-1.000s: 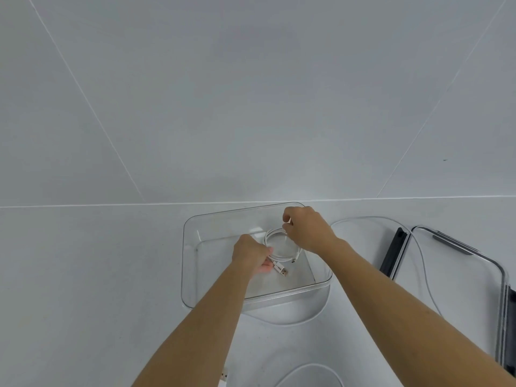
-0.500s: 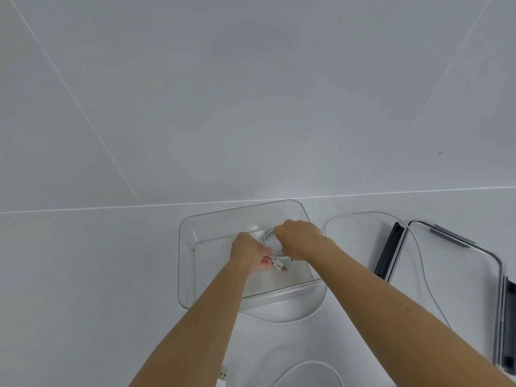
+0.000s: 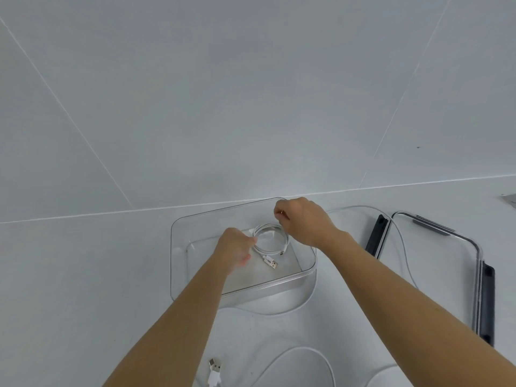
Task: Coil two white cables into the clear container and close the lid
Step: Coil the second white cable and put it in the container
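The clear container (image 3: 178,238) stands open on the white table. Inside lies a coiled white cable (image 3: 282,247), its USB plug (image 3: 271,262) pointing toward me. My left hand (image 3: 234,247) reaches into the container and pinches the coil's left side. Above the far right rim, my right hand (image 3: 304,222) hovers off the coil with its fingers curled and nothing plainly in them. A second white cable (image 3: 405,247) lies loose on the table, running over the lid and looping near me to its plug (image 3: 215,370). The clear lid (image 3: 446,261) lies flat to the right.
The lid carries dark latches (image 3: 377,236) on its sides. A white tiled wall (image 3: 251,107) rises just behind the container. A small grey object (image 3: 509,198) shows at the right edge.
My right hand has let go of the coil and risen toward the container's far right rim. The left hand stays on the coil, which now lies uncovered on the container floor.
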### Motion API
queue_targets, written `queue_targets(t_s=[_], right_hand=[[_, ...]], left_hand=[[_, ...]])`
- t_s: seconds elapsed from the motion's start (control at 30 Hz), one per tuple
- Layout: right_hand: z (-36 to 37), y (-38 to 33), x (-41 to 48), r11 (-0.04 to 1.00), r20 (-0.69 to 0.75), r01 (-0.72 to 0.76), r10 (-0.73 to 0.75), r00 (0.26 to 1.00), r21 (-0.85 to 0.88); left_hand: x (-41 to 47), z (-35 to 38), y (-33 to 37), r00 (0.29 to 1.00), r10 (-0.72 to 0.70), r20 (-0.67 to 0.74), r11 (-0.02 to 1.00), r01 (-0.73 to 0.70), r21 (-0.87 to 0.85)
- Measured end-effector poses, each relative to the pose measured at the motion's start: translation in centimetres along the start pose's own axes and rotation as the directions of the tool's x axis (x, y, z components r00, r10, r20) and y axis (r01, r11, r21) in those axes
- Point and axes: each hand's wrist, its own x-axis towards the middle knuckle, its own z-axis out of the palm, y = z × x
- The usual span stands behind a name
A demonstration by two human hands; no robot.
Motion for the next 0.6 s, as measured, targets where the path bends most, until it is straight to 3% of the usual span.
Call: queue_targets(t_s=[0.13,0.23,0.47,0.6], right_hand=[[-1.5,0.4,-2.0,0.998,-0.065,-0.039,0.043,0.997,0.056],[-2.1,0.6,-3.9,0.997,-0.117,-0.051,0.058,0.991,0.062],[-2.5,-0.7,-8.4,0.995,-0.17,-0.011,0.028,0.985,0.1],[-2.1,-2.0,-10.4,0.996,-0.184,0.035,-0.02,0.983,0.079]], left_hand=[[-2.3,-1.6,0.9,0.966,0.249,-0.065,0.949,-0.23,0.216],[-5.2,-2.7,1.5,0.885,0.42,-0.2,0.878,-0.34,0.336],[-12.8,-4.3,0.1,0.644,0.714,-0.274,0.698,-0.626,0.347],[-15.2,-5.2,-1.7,0.569,0.769,-0.291,0.639,-0.672,0.376]])
